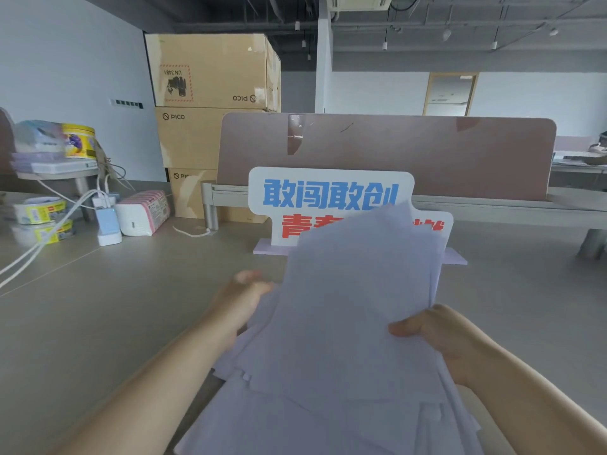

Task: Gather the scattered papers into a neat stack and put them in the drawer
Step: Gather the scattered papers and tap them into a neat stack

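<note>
A loose, uneven bundle of white papers (348,310) is lifted above the grey desk (98,316), fanned out with corners sticking in different directions. My left hand (244,295) grips the bundle's left edge, fingers partly behind the sheets. At the right edge my right hand (433,330) pinches the sheets, thumb on top. More sheets (295,421) hang or lie lower at the bottom of the view. No drawer is in view.
A white sign (328,192) with blue and red characters stands just behind the papers, before a pink divider panel (394,152). At the left are tape rolls (39,210), a tissue pack (144,211), a charger (108,224), cables and stacked cardboard boxes (210,93).
</note>
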